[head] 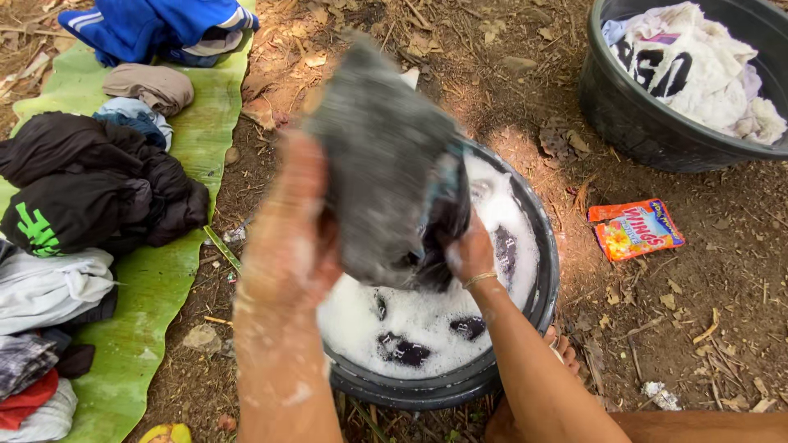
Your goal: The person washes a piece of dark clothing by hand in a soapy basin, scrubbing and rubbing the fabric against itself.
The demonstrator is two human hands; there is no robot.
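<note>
Both hands' fingers clamped on grey garment [386, 156], seemingly soapy, above sudsy black basin [542, 287]

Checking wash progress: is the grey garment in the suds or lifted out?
Lifted out. Both hands, left hand and right hand, hold the grey garment above the foamy black basin.

- Left hand [289, 238] and right hand [469, 254] grip a wet grey garment [386, 164], fingers buried in its folds.
- Below the fingers: black basin [460, 385] of suds.
</note>
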